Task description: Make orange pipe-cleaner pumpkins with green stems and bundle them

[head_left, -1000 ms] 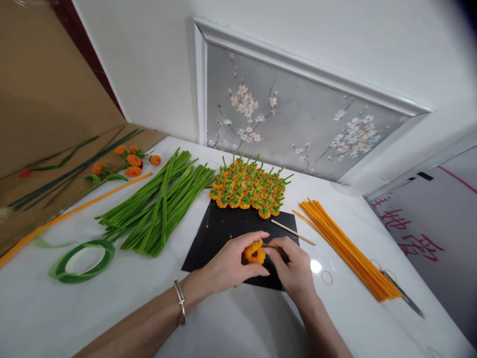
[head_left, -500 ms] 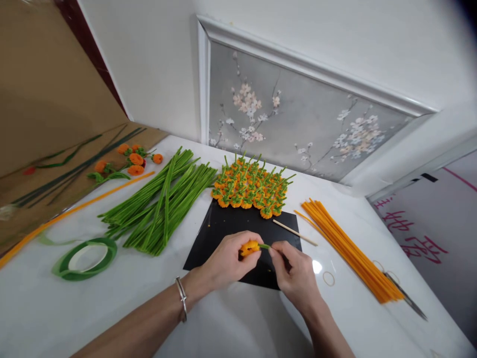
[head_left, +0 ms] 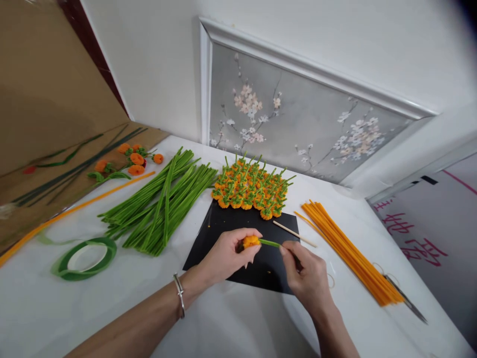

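Between the thumb and fingers of my left hand (head_left: 227, 256) is a small orange pipe-cleaner flower (head_left: 251, 241). A green pipe-cleaner stem (head_left: 270, 243) runs from it to the right, and my right hand (head_left: 305, 268) pinches the stem's far end. Both hands are over a black mat (head_left: 208, 243) on the white table. Just beyond them, a cluster of orange flowers (head_left: 249, 186) with short green stems stands along the mat's back edge. A thin wooden stick (head_left: 294, 233) lies beside the right hand.
Green pipe cleaners (head_left: 160, 204) are piled on the left, near a roll of green tape (head_left: 85, 258). Orange pipe cleaners (head_left: 346, 248) lie to the right with scissors (head_left: 408, 301) by their end. Finished orange blooms (head_left: 136, 159) rest at the back left. A framed panel (head_left: 298, 109) stands behind.
My right hand has moved right and slightly down, away from the left. More of the green stem shows between the hands. My left hand stays almost in place with the flower.
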Demonstrator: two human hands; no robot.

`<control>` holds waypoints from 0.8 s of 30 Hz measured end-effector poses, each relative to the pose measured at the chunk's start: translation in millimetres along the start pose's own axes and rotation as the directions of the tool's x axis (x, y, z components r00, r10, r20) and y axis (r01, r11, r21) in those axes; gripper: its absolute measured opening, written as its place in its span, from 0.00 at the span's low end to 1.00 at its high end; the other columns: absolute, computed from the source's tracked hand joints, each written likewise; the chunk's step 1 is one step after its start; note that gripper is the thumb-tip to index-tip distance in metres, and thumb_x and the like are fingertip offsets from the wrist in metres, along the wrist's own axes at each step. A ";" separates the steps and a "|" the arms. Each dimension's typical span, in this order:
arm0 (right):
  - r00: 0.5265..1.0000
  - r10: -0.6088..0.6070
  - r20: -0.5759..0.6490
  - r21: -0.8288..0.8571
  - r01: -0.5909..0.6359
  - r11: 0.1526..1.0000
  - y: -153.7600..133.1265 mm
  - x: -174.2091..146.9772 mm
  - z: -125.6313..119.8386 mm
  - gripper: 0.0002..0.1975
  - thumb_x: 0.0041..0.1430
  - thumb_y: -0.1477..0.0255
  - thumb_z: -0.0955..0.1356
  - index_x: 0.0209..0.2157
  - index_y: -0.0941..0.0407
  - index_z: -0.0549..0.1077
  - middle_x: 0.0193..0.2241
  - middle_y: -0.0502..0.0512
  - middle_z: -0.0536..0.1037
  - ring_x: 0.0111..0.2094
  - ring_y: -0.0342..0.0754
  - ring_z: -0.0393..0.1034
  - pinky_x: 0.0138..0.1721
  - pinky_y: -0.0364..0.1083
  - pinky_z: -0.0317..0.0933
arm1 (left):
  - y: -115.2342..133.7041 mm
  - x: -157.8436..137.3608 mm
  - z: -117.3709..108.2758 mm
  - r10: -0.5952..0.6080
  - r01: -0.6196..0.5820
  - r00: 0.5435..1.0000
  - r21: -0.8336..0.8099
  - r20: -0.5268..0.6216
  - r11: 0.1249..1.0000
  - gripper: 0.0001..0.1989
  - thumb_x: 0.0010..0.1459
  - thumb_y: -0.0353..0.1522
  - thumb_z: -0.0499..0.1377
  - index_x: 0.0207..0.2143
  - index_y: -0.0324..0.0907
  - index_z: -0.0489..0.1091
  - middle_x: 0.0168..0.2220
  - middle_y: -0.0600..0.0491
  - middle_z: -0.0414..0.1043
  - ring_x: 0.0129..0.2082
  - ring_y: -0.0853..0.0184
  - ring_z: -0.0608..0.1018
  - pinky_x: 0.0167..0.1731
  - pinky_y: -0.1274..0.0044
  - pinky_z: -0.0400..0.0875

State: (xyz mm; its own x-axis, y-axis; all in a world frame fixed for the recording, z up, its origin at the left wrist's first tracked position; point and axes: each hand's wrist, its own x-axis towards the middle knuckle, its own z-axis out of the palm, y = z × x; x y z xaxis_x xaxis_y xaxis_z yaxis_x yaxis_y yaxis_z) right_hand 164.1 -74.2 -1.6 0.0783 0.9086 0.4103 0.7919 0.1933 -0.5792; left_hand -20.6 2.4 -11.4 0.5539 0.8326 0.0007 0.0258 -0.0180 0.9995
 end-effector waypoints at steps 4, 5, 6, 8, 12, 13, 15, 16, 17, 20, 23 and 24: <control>0.993 -0.044 0.106 0.084 0.035 0.996 1.6 4.1 2.9 0.08 0.63 0.72 0.62 0.41 0.55 0.71 0.31 0.53 0.76 0.30 0.46 0.72 0.31 0.42 0.67 | 1.7 0.7 0.4 -0.064 0.066 0.996 -0.027 0.067 0.997 0.18 0.57 0.35 0.58 0.49 0.37 0.69 0.22 0.58 0.69 0.22 0.73 0.71 0.24 0.80 0.70; 0.989 -0.073 0.129 0.108 0.059 0.992 0.9 5.5 4.5 0.10 0.63 0.72 0.63 0.45 0.55 0.70 0.36 0.55 0.77 0.35 0.47 0.73 0.36 0.43 0.68 | 2.2 0.5 0.7 -0.072 0.074 0.992 -0.024 0.101 0.997 0.19 0.58 0.35 0.58 0.51 0.37 0.68 0.22 0.58 0.69 0.21 0.73 0.71 0.25 0.80 0.70; 0.984 -0.104 0.147 0.131 0.085 0.988 -0.3 6.8 6.3 0.12 0.62 0.73 0.63 0.48 0.54 0.69 0.40 0.56 0.76 0.40 0.48 0.73 0.40 0.44 0.68 | 2.5 0.2 1.0 -0.077 0.081 0.988 -0.020 0.132 0.997 0.20 0.58 0.34 0.57 0.53 0.37 0.67 0.22 0.58 0.69 0.21 0.74 0.71 0.25 0.80 0.70; 0.971 -0.162 0.173 0.171 0.132 0.976 -3.4 8.6 9.7 0.15 0.62 0.75 0.64 0.50 0.53 0.69 0.44 0.57 0.75 0.44 0.48 0.72 0.45 0.45 0.68 | 3.0 -0.3 1.2 -0.094 0.097 0.980 -0.009 0.176 0.995 0.23 0.59 0.33 0.57 0.57 0.38 0.64 0.21 0.59 0.68 0.20 0.74 0.71 0.25 0.80 0.69; 0.971 -0.211 0.111 0.178 0.189 0.966 -6.6 9.0 13.6 0.13 0.62 0.77 0.64 0.47 0.54 0.72 0.42 0.57 0.75 0.43 0.47 0.72 0.44 0.44 0.69 | 2.6 -1.2 -0.6 -0.123 0.128 0.967 -0.010 0.224 0.992 0.33 0.58 0.30 0.57 0.64 0.42 0.51 0.19 0.61 0.68 0.19 0.74 0.70 0.22 0.81 0.67; 0.975 -0.207 0.076 0.170 0.192 0.966 -6.4 8.7 13.8 0.12 0.61 0.77 0.64 0.46 0.55 0.73 0.40 0.57 0.76 0.42 0.47 0.72 0.44 0.44 0.69 | 2.4 -1.5 -1.4 -0.120 0.128 0.963 -0.019 0.240 0.992 0.35 0.58 0.29 0.57 0.65 0.43 0.48 0.20 0.62 0.68 0.19 0.74 0.70 0.21 0.81 0.66; 0.982 -0.187 0.020 0.156 0.182 0.971 -5.2 8.0 13.9 0.11 0.60 0.78 0.65 0.44 0.55 0.74 0.39 0.56 0.76 0.40 0.47 0.72 0.42 0.44 0.69 | 2.3 -2.2 -2.8 -0.113 0.128 0.957 -0.040 0.267 0.991 0.36 0.57 0.29 0.57 0.66 0.44 0.46 0.21 0.61 0.69 0.19 0.74 0.70 0.22 0.81 0.66; 0.984 -0.180 0.011 0.152 0.177 0.972 -4.5 7.6 14.0 0.12 0.60 0.77 0.66 0.45 0.56 0.74 0.39 0.57 0.76 0.40 0.47 0.72 0.41 0.43 0.69 | 2.5 -2.5 -3.3 -0.113 0.130 0.955 -0.046 0.274 0.990 0.37 0.57 0.28 0.57 0.66 0.45 0.45 0.21 0.61 0.69 0.19 0.74 0.70 0.22 0.81 0.67; 0.983 -0.182 0.015 0.150 0.177 0.973 -4.0 7.1 14.2 0.13 0.60 0.77 0.66 0.46 0.56 0.74 0.40 0.57 0.76 0.40 0.46 0.73 0.41 0.43 0.69 | 2.9 -2.8 -3.7 -0.115 0.133 0.954 -0.048 0.276 0.990 0.36 0.57 0.28 0.57 0.66 0.45 0.46 0.21 0.61 0.70 0.19 0.74 0.70 0.22 0.81 0.67; 0.975 -0.218 0.035 0.126 0.212 0.969 -3.7 5.0 15.6 0.13 0.63 0.77 0.64 0.48 0.57 0.74 0.39 0.58 0.76 0.39 0.45 0.73 0.39 0.41 0.69 | 5.5 -3.3 -2.9 -0.122 0.140 0.954 -0.047 0.274 0.989 0.35 0.58 0.28 0.56 0.66 0.44 0.47 0.20 0.61 0.70 0.19 0.74 0.71 0.23 0.81 0.67; 0.958 -0.285 0.005 0.005 0.285 0.958 -6.0 2.5 17.1 0.13 0.64 0.77 0.63 0.47 0.58 0.75 0.37 0.58 0.76 0.35 0.44 0.74 0.34 0.40 0.69 | 8.6 -3.6 0.2 -0.131 0.152 0.955 -0.058 0.265 0.987 0.33 0.58 0.30 0.57 0.65 0.41 0.50 0.20 0.60 0.70 0.19 0.74 0.71 0.23 0.80 0.68; 0.949 -0.316 -0.006 -0.056 0.315 0.947 -7.1 1.8 17.4 0.13 0.64 0.78 0.62 0.46 0.58 0.75 0.36 0.58 0.77 0.33 0.44 0.74 0.32 0.40 0.69 | 9.5 -3.7 1.4 -0.137 0.159 0.956 -0.067 0.260 0.985 0.33 0.58 0.30 0.56 0.64 0.40 0.51 0.20 0.60 0.70 0.19 0.74 0.71 0.23 0.80 0.68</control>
State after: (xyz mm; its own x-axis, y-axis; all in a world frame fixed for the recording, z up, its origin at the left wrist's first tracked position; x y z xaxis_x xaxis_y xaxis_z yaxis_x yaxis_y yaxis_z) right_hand 148.1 -67.5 -9.0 -0.1724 0.7990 0.5761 0.8087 0.4487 -0.3803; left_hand -21.2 -1.6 -1.9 0.7423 0.6543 -0.1445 0.0577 0.1523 0.9866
